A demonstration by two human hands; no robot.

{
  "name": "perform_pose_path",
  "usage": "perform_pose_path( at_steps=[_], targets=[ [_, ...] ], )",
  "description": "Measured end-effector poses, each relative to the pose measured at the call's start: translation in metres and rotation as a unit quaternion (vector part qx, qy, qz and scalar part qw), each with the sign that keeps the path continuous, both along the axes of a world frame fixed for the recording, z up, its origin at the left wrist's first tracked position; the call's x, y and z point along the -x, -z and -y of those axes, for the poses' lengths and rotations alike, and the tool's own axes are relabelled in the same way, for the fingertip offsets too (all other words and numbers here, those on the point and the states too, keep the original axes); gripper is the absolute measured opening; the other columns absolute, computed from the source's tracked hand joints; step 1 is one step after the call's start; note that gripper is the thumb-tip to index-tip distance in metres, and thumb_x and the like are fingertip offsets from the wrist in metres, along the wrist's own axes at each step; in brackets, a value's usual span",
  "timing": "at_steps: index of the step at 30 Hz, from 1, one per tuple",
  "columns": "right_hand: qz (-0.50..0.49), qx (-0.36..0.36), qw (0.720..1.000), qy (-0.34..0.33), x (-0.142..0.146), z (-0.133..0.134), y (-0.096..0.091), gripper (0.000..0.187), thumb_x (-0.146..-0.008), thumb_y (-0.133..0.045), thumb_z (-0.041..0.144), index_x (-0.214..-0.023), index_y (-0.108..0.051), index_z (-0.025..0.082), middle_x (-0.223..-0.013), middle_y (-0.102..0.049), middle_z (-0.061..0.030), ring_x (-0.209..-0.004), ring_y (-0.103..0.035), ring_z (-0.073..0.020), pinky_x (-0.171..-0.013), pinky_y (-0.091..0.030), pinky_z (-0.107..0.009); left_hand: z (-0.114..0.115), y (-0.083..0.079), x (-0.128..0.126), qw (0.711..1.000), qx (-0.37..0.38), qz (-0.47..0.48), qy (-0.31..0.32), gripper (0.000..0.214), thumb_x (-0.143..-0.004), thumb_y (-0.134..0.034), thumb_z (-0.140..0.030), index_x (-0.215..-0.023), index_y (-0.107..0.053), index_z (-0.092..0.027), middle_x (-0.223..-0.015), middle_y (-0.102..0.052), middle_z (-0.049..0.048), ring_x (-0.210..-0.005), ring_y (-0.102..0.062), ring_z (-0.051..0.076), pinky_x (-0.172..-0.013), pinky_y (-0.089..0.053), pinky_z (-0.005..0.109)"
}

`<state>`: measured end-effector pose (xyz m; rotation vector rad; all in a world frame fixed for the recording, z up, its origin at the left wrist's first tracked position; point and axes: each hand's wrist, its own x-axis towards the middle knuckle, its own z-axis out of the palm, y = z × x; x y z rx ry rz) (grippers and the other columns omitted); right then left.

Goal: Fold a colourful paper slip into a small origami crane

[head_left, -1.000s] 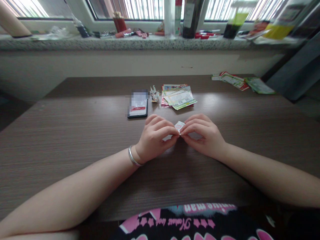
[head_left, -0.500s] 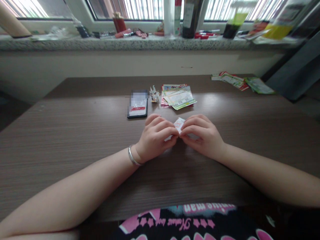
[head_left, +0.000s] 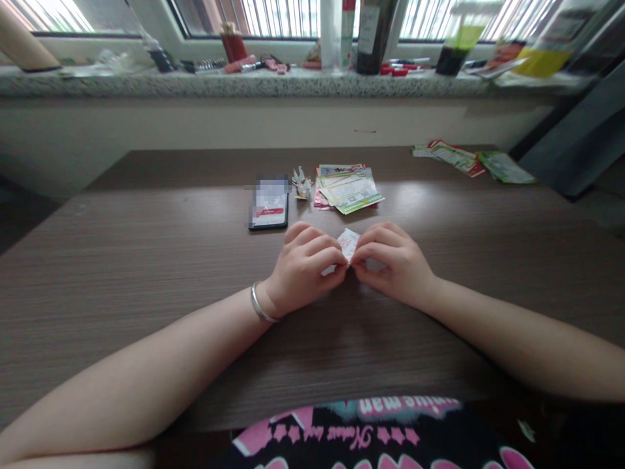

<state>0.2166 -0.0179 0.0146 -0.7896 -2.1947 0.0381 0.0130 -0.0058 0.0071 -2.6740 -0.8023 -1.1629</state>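
Between my two hands is a small piece of white paper (head_left: 348,242) with reddish print, partly covered by my fingers. My left hand (head_left: 310,264), a silver bangle (head_left: 262,305) on its wrist, pinches the paper's near edge between thumb and forefinger. From the other side my right hand (head_left: 393,264) pinches the same edge, its fingertips almost touching those of the left. Just beyond the hands lie a pile of printed paper packets (head_left: 352,190) and a small crumpled heap of scraps (head_left: 302,185).
A phone (head_left: 270,203) lies on the brown table (head_left: 146,260), left of the scraps. More packets (head_left: 456,158) rest at the table's far right. Bottles, a dark cup (head_left: 449,60) and pens line the granite windowsill (head_left: 293,85) behind.
Both hands keep their pinch on the paper. The fingertips have shifted only slightly, and the visible part of the paper has moved a little to the left.
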Motion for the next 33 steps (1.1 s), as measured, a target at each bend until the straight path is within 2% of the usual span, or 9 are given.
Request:
perform_pose_path(
  at_steps=[7, 33],
  targets=[
    [0.024, -0.021, 0.999, 0.007, 0.0, 0.001, 0.002, 0.007, -0.078, -0.062, 0.015, -0.08, -0.064, 0.022, -0.084, -0.066, -0.0027, -0.083, -0.058, -0.0182, -0.077, -0.049, -0.033, 0.002, 0.0, 0.001, 0.999, -0.015, -0.031, 0.006, 0.007, -0.083, -0.06, -0.021, -0.076, -0.059, -0.022, -0.08, -0.069, -0.0027, -0.077, -0.056, 0.015, -0.084, -0.041, 0.036],
    [0.057, -0.048, 0.997, 0.022, -0.006, -0.009, 0.011, 0.006, -0.08, -0.062, 0.019, -0.077, -0.065, 0.023, -0.081, -0.068, 0.0001, -0.08, -0.058, -0.0171, -0.074, -0.046, -0.032, 0.001, 0.001, -0.001, 0.999, -0.025, -0.022, 0.015, 0.011, -0.083, -0.061, -0.02, -0.072, -0.059, -0.022, -0.076, -0.069, -0.0037, -0.073, -0.055, 0.013, -0.08, -0.041, 0.034]
  ],
)
